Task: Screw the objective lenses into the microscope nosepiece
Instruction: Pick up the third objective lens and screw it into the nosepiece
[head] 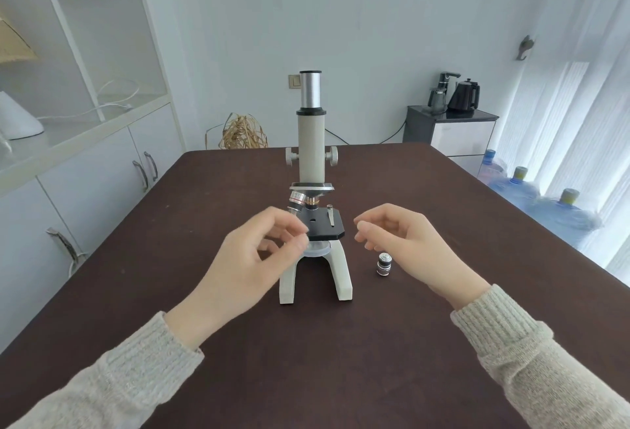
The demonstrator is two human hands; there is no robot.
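A cream microscope (311,152) stands upright in the middle of the dark brown table (306,360). Under its nosepiece (311,187) hang two objective lenses: a silver-and-black one (296,203) tilted to the left and a short brass-ringed one (312,203) over the black stage (324,224). A loose black objective lens (384,264) stands upright on the table, right of the microscope's foot. My left hand (252,258) hovers at the stage's left edge, fingers curled, holding nothing. My right hand (402,241) hovers just above the loose lens, fingers apart, empty.
White cabinets and shelves (85,142) line the left side. A dark side cabinet with a kettle (463,96) stands at the back right, with blue water bottles (531,197) on the floor by the curtains. A straw bundle (243,133) sits behind the table's far edge.
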